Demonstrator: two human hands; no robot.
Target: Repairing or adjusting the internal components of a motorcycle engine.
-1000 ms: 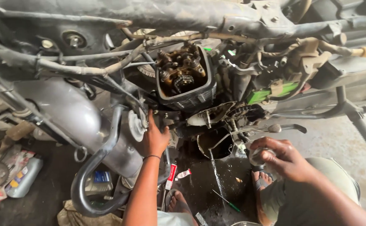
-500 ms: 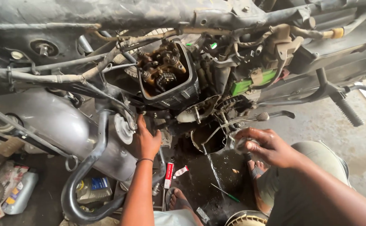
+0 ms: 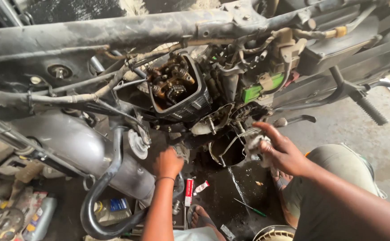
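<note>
You are gripping an engine part with your left hand while your right hand is pinching a rag; oil could make either slip.

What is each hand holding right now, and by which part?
Right hand clutches a dirty rag, bunched in its fingers. Left hand presses against the engine; its grip is hidden.

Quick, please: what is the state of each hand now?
Left hand: closed, pressed against the engine underside; what it grips cannot be told.
Right hand: holding a dirty rag.

Oily floor, screwdriver, red tube, oil btl
</note>
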